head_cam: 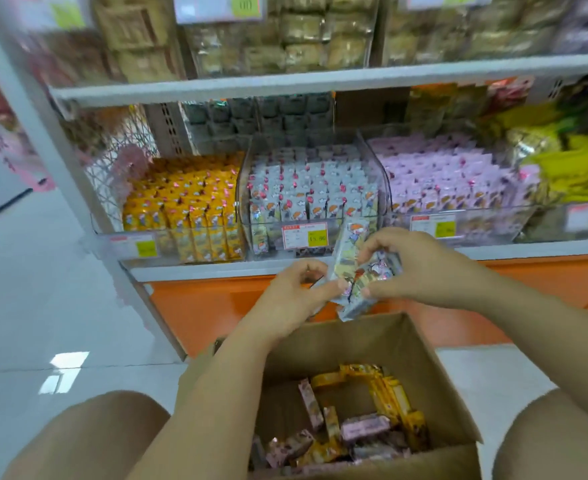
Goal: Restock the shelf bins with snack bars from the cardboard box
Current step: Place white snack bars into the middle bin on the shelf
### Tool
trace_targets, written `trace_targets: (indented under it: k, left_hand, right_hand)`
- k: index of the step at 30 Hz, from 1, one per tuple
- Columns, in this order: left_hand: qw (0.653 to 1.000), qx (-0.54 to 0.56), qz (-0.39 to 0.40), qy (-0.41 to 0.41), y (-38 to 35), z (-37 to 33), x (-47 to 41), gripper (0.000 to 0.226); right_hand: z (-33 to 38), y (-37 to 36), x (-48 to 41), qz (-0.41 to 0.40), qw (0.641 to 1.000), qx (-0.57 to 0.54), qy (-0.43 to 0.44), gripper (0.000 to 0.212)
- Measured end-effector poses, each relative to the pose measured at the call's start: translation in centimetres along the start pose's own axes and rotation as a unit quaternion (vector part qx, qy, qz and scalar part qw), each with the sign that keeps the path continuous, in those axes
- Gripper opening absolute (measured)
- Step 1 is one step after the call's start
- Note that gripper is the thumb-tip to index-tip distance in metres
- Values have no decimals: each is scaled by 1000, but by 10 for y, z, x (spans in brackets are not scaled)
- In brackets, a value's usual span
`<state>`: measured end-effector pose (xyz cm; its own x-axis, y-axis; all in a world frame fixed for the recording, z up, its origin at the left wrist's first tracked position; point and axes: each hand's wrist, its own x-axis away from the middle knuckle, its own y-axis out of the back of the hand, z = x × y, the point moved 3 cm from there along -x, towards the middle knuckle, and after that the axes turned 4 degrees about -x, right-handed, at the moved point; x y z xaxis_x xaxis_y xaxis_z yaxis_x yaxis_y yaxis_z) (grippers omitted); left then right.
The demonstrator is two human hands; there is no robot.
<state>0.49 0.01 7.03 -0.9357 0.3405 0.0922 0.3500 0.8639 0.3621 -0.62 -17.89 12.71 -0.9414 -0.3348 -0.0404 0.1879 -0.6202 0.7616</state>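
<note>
A shop shelf (199, 268) of clear bins stands just beyond the hands. The left hand (296, 296) and right hand (417, 268) together clutch a loose bundle of snack bars (355, 268) above the cardboard box (455, 379). An uneven squeeze could let bars slide out onto the floor.

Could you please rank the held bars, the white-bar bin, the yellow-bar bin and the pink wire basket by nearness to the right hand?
1. Held bars, gripped by the right hand.
2. White-bar bin, just ahead.
3. Yellow-bar bin, further left.
4. Pink wire basket, far left.
</note>
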Motion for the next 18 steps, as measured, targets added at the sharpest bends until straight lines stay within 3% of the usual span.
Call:
trace_targets:
  k: [4,10,12,16,18]
  left_hand:
    - [995,-3,-80,-53,33,-40,-10,14]
    - [973,47,-209,-81,75,-48,-53,28]
    - [966,61,-238,-76,83,-41,-72,23]
    - [958,73,-271,-57,94,-34,-107,35]
    - [953,97,-283,-46,96,-32,-121,27]
  right_hand:
    - [20,23,-13,-109,992,-9,55,31]
    - [18,20,-74,-245,964,-40,93,31]
    - [12,18,-99,-276,956,-47,87,31]
    - [-2,18,-141,-328,940,-76,48,28]
    - [-9,18,-155,-334,939,-77,26,29]
